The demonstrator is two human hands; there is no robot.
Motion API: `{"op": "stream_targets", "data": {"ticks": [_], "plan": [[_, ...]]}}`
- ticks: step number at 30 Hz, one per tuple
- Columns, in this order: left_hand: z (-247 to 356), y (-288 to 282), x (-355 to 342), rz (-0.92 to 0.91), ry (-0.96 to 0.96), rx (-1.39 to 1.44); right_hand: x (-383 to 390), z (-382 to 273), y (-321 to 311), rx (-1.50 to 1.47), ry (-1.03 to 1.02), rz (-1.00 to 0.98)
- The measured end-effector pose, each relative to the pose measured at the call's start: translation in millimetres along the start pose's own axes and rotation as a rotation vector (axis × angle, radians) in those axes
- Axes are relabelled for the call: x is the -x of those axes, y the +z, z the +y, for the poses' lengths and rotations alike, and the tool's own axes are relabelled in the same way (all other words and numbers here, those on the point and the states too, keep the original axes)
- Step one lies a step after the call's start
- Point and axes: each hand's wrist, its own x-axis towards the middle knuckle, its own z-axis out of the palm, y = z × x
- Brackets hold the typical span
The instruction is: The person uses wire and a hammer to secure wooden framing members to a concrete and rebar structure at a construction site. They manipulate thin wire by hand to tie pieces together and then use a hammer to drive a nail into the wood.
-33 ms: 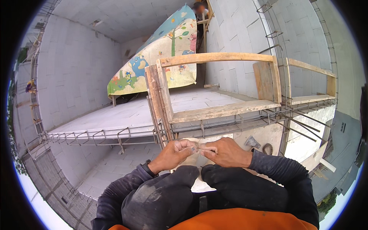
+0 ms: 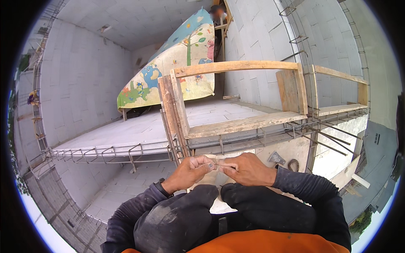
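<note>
My left hand point(image 2: 193, 173) and my right hand point(image 2: 244, 168) meet over my bent knees, both closed around a thin strand point(image 2: 216, 163), perhaps wire or string, pinched between thumbs and fingers; its ends are hard to make out. Beneath them lies a pale board point(image 2: 223, 204). Right of my right hand rest a grey metal tool point(image 2: 276, 158), trowel-like, and a dark coiled bundle point(image 2: 293, 164). Just beyond my hands are a wooden frame point(image 2: 236, 131) and upright planks point(image 2: 168, 95).
Rebar cages point(image 2: 114, 151) run along block walls point(image 2: 84, 76); bars point(image 2: 331, 141) jut out on the right. A second timber frame point(image 2: 339, 71) stands there. A cartoon-printed sheet point(image 2: 164, 84) is draped beyond, with a person point(image 2: 219, 14) at its top. Drops to lower levels lie either side.
The view has shifted slightly. My hands remain together on the thin strand, with only a small movement of the fingers.
</note>
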Motion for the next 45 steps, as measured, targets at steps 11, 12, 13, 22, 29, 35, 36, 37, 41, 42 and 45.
{"op": "stream_targets", "data": {"ticks": [11,12,13,22,29,35,36,37,41,42,45], "plan": [[9,-24,-6,0.057,0.179,0.071,6,-4,-10,0.141,-0.081,0.124],[10,-38,-6,0.21,0.25,0.025,7,-5,-13,0.151,-0.052,0.111],[2,-65,-5,0.382,0.357,0.011,6,-6,-14,0.154,-0.039,0.094],[-82,-207,-54,0.368,-0.108,-0.201,14,3,2,0.255,-0.144,0.021],[-80,-213,-84,0.164,-0.201,-0.36,11,-6,-6,0.291,-0.187,-0.019],[-95,-216,-76,0.169,-0.236,-0.39,6,-7,9,0.293,-0.172,-0.034],[-92,-214,-77,0.179,-0.225,-0.399,5,-12,8,0.281,-0.163,-0.033],[-87,-217,-76,0.202,-0.2,-0.417,4,-12,7,0.279,-0.162,-0.035],[-87,-227,-81,0.204,-0.155,-0.441,10,-19,4,0.259,-0.145,-0.043],[-88,-223,-85,0.237,-0.191,-0.42,15,-19,0,0.262,-0.108,-0.035],[-95,-218,-81,0.212,-0.157,-0.267,9,-17,-13,0.359,-0.026,-0.165]]}}
